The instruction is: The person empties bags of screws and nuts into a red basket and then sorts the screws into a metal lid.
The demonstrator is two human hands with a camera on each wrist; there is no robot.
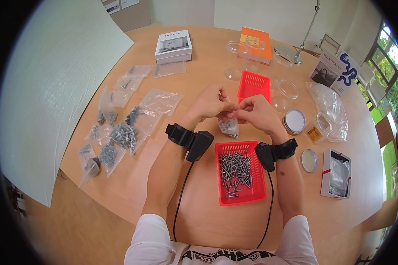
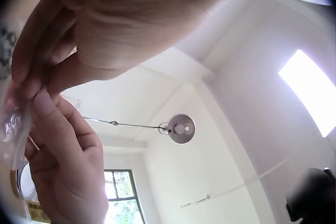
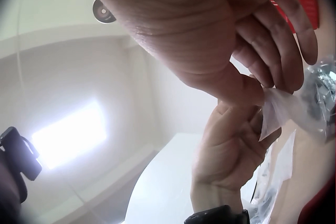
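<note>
A clear plastic bag (image 1: 229,129) with small grey metal parts in its bottom is between both hands, behind the front red basket. My left hand (image 1: 211,104) pinches the bag's top edge with thumb and fingers. Right beside it, my right hand (image 1: 259,113) pinches the same edge, the fingertips of both hands close together. In the right wrist view the bag's twisted clear film (image 3: 277,109) comes out from under the right thumb and fingertips. The front red basket (image 1: 255,192) holds many loose screws and sits below the wrists.
Several clear bags of hardware (image 1: 123,136) lie at left. Behind the hands stand another red basket (image 1: 254,90), clear jars (image 1: 237,47) and books (image 1: 174,44). On the right are a round tin lid (image 1: 309,160), an open box (image 1: 326,174) and a plastic bag (image 1: 334,110).
</note>
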